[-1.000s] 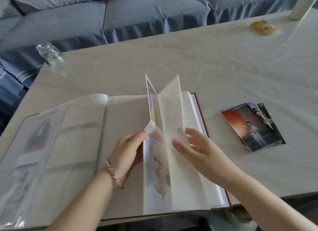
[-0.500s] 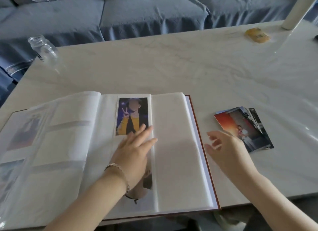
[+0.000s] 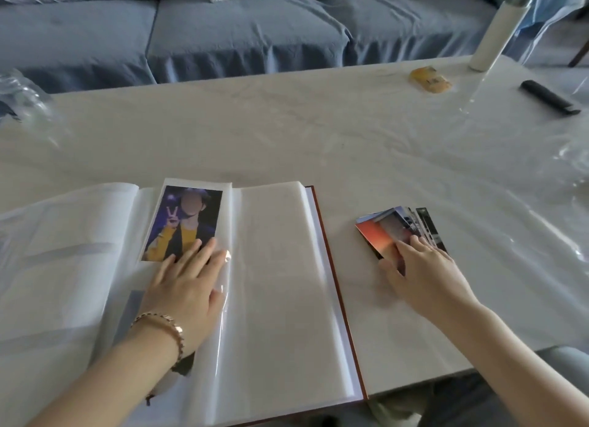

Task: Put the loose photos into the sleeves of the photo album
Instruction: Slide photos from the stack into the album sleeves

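**Risks at the pick-up from the stack**

Position: photo album (image 3: 280, 283) lies open on the surface (image 3: 318, 133) in front of me. The loose photos (image 3: 385, 232) sit in a fanned stack at 3 o'clock from the album, apart from its cover edge.

Hands: left hand (image 3: 188, 286) is flat with its fingers straight, pressing down the page just left of the spine. A sleeved photo (image 3: 185, 222) shows at 12 o'clock from it, with my fingertips overlapping its lower edge. Right hand (image 3: 424, 267) rests on the stack with its fingers laid fairly straight over the top print and the thumb at the stack's 7 o'clock corner. No print is lifted that I can see.

Judged risks:
1. Glossy prints cling, so a thumb lift from the corner may bring up two at once. One would then slip out or get doubled into a sleeve.
2. The stack is already fanned toward 2 o'clock. Downward finger pressure while dragging could spread it further across the surface.
3. If the left hand eases off, the thin plastic page may spring up and cover the empty right-hand page (image 3: 287, 331).
4. Fingers flat on print faces may leave smudges.
5. A corner could be bent by a hard thumb pry.
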`<state>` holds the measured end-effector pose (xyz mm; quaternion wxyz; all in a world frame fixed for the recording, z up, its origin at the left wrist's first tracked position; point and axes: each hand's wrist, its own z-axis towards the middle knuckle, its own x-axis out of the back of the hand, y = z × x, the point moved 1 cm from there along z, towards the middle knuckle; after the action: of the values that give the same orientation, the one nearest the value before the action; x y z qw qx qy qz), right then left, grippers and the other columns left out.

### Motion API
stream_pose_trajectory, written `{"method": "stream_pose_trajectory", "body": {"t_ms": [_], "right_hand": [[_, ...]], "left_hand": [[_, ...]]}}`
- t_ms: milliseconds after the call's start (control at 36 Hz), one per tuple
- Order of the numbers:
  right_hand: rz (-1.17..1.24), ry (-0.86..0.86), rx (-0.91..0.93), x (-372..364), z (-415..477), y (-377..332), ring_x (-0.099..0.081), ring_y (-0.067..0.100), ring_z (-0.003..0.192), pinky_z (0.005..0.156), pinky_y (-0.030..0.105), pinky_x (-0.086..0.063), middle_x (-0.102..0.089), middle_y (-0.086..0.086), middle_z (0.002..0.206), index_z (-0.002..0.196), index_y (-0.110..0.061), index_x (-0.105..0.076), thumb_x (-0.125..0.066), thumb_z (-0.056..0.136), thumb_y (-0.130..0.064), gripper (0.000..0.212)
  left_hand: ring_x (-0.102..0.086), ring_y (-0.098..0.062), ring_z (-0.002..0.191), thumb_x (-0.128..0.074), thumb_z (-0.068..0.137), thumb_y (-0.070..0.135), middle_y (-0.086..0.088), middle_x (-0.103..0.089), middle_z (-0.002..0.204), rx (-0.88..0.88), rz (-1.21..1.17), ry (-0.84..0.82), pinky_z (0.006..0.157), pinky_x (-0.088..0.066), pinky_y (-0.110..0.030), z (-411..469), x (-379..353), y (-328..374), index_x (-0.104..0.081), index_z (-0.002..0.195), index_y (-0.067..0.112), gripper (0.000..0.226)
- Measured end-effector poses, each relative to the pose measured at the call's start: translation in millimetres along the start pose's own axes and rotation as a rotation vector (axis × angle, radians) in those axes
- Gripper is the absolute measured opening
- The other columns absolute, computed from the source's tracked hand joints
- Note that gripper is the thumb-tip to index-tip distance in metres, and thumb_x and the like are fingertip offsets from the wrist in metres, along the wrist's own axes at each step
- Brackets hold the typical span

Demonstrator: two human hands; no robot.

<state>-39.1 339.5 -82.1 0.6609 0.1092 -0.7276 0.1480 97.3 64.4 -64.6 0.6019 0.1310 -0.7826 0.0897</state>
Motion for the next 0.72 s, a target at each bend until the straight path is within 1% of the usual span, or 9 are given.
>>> {"method": "stream_pose_trajectory", "body": {"t_ms": [139, 194, 250, 306, 361, 417, 528, 611, 722], "right_hand": [[0.022, 0.026, -0.040, 14, -1, -2, -0.044, 0.028, 0.071, 0.060, 0.028, -0.030, -0.060, 0.008, 0.086, 0.082, -0.015, -0.048, -0.037, 0.096, -0.015, 0.018], [0.016, 0.115, -0.051, 17, -2, -6, -0.048, 0.029, 0.066, 0.057, 0.027, -0.030, -0.065, 0.009, 0.083, 0.086, -0.012, -0.056, -0.047, 0.090, -0.005, 0.012], [0.108, 0.279, -0.034, 19, -5, -12, -0.058, 0.032, 0.058, 0.052, 0.026, -0.033, -0.066, 0.011, 0.070, 0.085, -0.004, -0.066, -0.059, 0.078, 0.007, 0.015], [0.222, 0.554, 0.066, 21, -9, -23, -0.061, 0.029, 0.049, 0.047, 0.024, -0.040, -0.066, 0.009, 0.059, 0.077, -0.004, -0.070, -0.061, 0.070, 0.007, 0.015], [0.305, 0.680, 0.213, 25, -13, -39, -0.065, 0.024, 0.053, 0.050, 0.024, -0.047, -0.069, 0.007, 0.064, 0.078, -0.004, -0.072, -0.060, 0.074, 0.000, 0.013], [0.387, 0.715, 0.326, 28, -18, -58, -0.069, 0.021, 0.064, 0.059, 0.025, -0.053, -0.072, 0.006, 0.074, 0.083, -0.004, -0.073, -0.056, 0.082, -0.006, 0.017], [0.516, 0.686, 0.488, 24, -27, -93, -0.069, 0.013, 0.087, 0.080, 0.025, -0.053, -0.072, 0.001, 0.095, 0.095, -0.008, -0.074, -0.054, 0.085, -0.012, 0.023], [0.582, 0.636, 0.588, 16, -33, -110, -0.067, 0.011, 0.097, 0.086, 0.025, -0.053, -0.071, -0.001, 0.101, 0.098, -0.011, -0.074, -0.056, 0.086, -0.014, 0.022], [0.570, 0.528, 0.626, 11, -34, -119, -0.063, 0.009, 0.104, 0.090, 0.023, -0.049, -0.070, -0.003, 0.105, 0.097, -0.015, -0.074, -0.056, 0.087, -0.025, 0.023]], "left_hand": [[-0.003, -0.010, 0.144, -0.003, 0.079, 0.032, 0.010, -0.004, 0.156, 0.027, -0.062, 0.036, 0.115, 0.001, -0.030, -2, -1, -5, 0.007, 0.147, 0.027, 0.069], [-0.010, -0.010, 0.144, 0.001, 0.087, 0.033, 0.010, -0.012, 0.156, 0.065, 0.009, 0.052, 0.116, -0.003, -0.033, -3, 2, -2, 0.010, 0.148, 0.029, 0.061], [-0.028, -0.014, 0.139, -0.011, 0.096, 0.036, 0.006, -0.033, 0.149, 0.103, 0.085, 0.106, 0.115, -0.007, -0.038, -2, 6, 2, -0.002, 0.149, 0.025, 0.055], [-0.045, -0.020, 0.125, -0.030, 0.095, 0.036, 0.001, -0.052, 0.132, 0.118, 0.041, 0.173, 0.111, -0.018, -0.041, 0, 11, 8, -0.029, 0.144, 0.021, 0.051], [-0.042, -0.020, 0.126, -0.040, 0.094, 0.036, -0.001, -0.049, 0.133, 0.088, -0.134, 0.216, 0.108, -0.025, -0.035, 2, 8, 13, -0.041, 0.136, 0.017, 0.046], [-0.036, -0.014, 0.129, -0.045, 0.093, 0.039, 0.003, -0.043, 0.136, 0.082, -0.484, 0.210, 0.105, -0.028, -0.025, 1, 11, 23, -0.045, 0.132, 0.018, 0.044], [-0.063, -0.010, 0.093, -0.057, 0.074, 0.067, 0.007, -0.069, 0.098, 0.023, -1.310, -0.005, 0.078, -0.051, -0.020, -3, 25, 43, -0.061, 0.097, 0.026, 0.047], [-0.070, -0.014, 0.087, -0.061, 0.082, 0.048, 0.000, -0.073, 0.092, 0.021, -1.488, -0.096, 0.076, -0.057, -0.030, -4, 28, 52, -0.066, 0.096, 0.017, 0.035], [-0.071, -0.021, 0.072, -0.061, 0.087, 0.012, -0.012, -0.073, 0.080, 0.255, -1.560, 0.080, 0.064, -0.059, -0.030, 1, 23, 48, -0.067, 0.086, 0.006, 0.009]]}}
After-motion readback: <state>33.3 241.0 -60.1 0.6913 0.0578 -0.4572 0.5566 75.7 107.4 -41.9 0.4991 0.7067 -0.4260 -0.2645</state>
